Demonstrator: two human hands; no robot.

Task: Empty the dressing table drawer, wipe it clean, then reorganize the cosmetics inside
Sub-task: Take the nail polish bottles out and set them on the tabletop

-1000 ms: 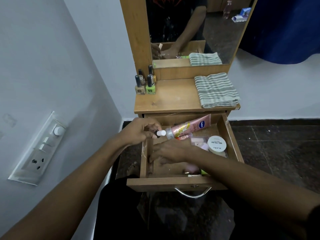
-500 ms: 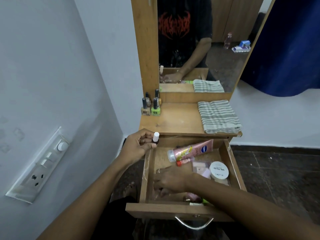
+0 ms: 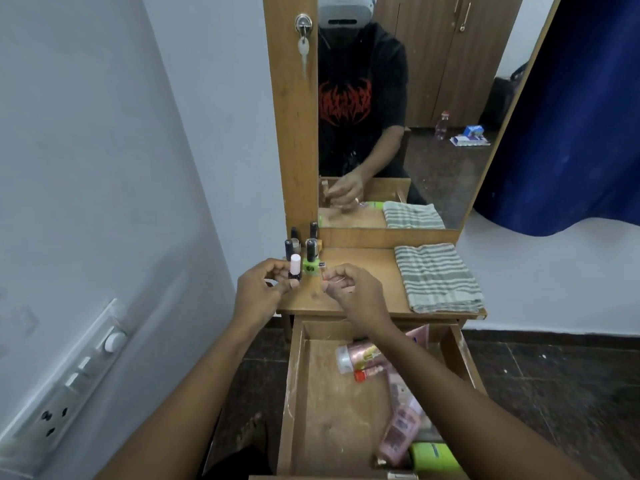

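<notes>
You hold both hands over the tabletop point(image 3: 363, 289) beside the standing nail polish bottles point(image 3: 310, 251), likely to line items up clear of the drawer point(image 3: 329, 410). Your left hand point(image 3: 258, 292) pinches a white-capped bottle point(image 3: 295, 270) upright in its fingertips. Your right hand point(image 3: 353, 292) curls around a small item, too small to identify.

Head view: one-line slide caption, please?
Left hand sets a white-capped bottle by the nail polishes; right hand holds a small item above the half-emptied drawer.
</notes>
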